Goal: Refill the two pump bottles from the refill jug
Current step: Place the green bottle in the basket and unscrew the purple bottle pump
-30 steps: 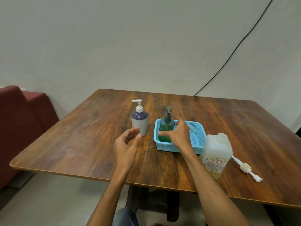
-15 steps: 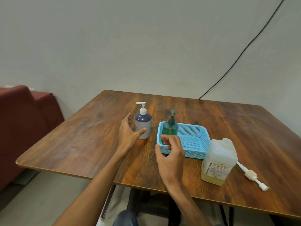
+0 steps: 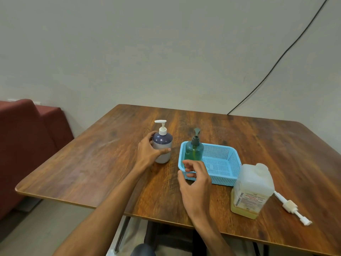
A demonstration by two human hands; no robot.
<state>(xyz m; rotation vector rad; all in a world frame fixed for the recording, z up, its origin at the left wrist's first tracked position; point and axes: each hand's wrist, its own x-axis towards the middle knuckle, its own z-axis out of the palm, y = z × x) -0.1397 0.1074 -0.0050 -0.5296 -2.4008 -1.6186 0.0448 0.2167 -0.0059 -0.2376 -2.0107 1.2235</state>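
Moved: left hand [image 3: 147,153] has closed onto the purple pump bottle [image 3: 163,144], which it was only beside before; right hand [image 3: 196,180] has stayed by the basket [image 3: 221,180]
Left hand: fingers [image 3: 150,137] curl round the bottle's far side, thumb across its front, gripping it
Right hand: fingers loosely curled and close together, holding nothing, at the basket's near left corner; contact cannot be told
Purple pump bottle: upright on the counter [image 3: 92,163], just left of the basket; rounded shoulders, dark purple top paling downward, white pump; contents not visible
Green pump bottle [image 3: 194,152]: upright in the basket's left end; translucent teal plastic, green liquid showing through, dark grey pump
Basket: light blue plastic, rectangular, perforated walls and floor
Refill jug [image 3: 252,189]: squarish cloudy-white plastic with printed label, shallow yellow liquid at the bottom; just right of the basket
Loose pump [image 3: 291,207]: white, long tube, lying flat right of the jug
Counter: brown wood grain, slight sheen, rounded corners
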